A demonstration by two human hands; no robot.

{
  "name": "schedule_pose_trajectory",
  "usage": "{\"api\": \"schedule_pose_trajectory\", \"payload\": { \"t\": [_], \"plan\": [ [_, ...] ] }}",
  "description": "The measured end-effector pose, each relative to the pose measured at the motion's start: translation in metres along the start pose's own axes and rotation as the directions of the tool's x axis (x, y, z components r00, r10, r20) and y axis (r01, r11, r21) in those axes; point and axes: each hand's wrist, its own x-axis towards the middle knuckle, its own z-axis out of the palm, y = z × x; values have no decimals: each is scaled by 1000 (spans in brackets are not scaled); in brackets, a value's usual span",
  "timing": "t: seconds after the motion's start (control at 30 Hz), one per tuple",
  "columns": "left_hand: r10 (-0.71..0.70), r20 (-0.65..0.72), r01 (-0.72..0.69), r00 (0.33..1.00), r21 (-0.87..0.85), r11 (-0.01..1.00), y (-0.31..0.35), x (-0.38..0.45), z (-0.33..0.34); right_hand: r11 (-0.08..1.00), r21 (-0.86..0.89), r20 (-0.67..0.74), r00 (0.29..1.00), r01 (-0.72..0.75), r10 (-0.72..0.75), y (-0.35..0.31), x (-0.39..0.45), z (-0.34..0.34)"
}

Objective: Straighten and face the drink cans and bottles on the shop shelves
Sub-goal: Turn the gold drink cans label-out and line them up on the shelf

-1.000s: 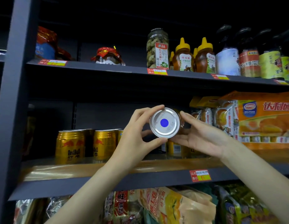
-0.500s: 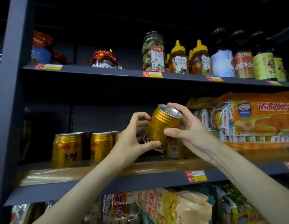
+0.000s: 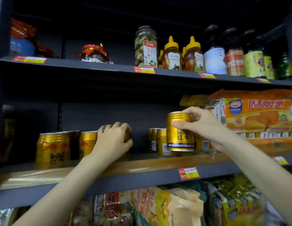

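R hand (image 3: 202, 126) grips upright gold can (image 3: 180, 132); L hand (image 3: 113, 141) curled round another can (image 3: 128, 136).

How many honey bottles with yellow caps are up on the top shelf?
2 stand in front, side by side: one honey bottle right of the tall clear jar, the other honey bottle beside it. Yellow tips behind suggest more, mostly hidden.

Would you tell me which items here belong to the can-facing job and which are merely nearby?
Job: gold can held upright by right hand; can under left hand; shelved gold cans.
Nearby: honey bottles; cake packs; price tag.
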Motion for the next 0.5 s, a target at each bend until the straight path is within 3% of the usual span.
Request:
{"api": "schedule_pose_trajectory", "payload": {
  "t": [0.17, 0.5],
  "plan": [
    [-20, 46, 16, 999, 79, 997, 9, -1, 4, 963, -266, -77, 996, 31, -53, 3, 11, 21],
    [-37, 49, 32, 998, 105, 994, 11, -1, 3, 898, -436, -99, 988, 66, -120, 8, 30, 47]
  ]
}}
